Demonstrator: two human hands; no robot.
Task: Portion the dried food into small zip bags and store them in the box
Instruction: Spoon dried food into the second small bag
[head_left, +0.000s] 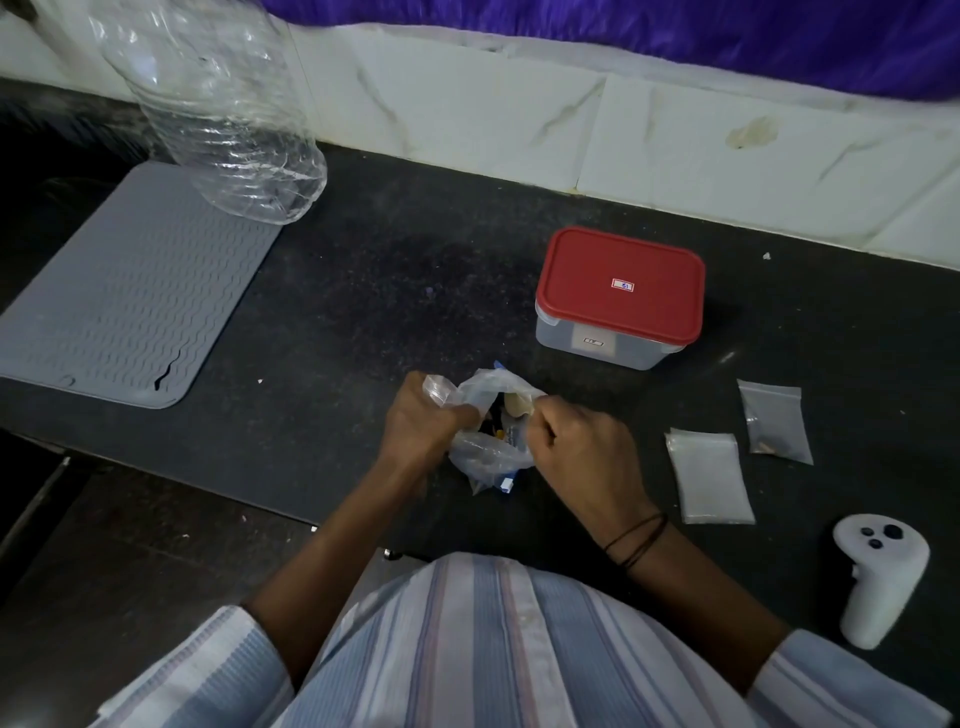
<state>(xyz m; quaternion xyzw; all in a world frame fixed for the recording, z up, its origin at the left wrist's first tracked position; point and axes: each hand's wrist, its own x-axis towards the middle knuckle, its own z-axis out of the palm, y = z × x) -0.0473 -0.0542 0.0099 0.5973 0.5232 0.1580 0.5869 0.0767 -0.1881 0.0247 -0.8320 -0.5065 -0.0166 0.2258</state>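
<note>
A crumpled clear plastic bag of dried food (491, 452) lies on the black counter (363, 291) in front of me. My left hand (423, 423) grips its left side together with a small zip bag (437, 388). My right hand (576, 441) pinches the bag's right edge near a pale piece of food (519, 404). Behind them stands the clear box with its red lid (621, 283) on. Two small zip bags lie at the right: an empty one (710, 478) and one with a little food in it (776, 422).
A grey ribbed mat (130, 291) covers the left of the counter, with a big clear plastic jar (218, 104) at its far corner. A white controller (878, 577) lies at the near right. White tiles (675, 135) back the counter.
</note>
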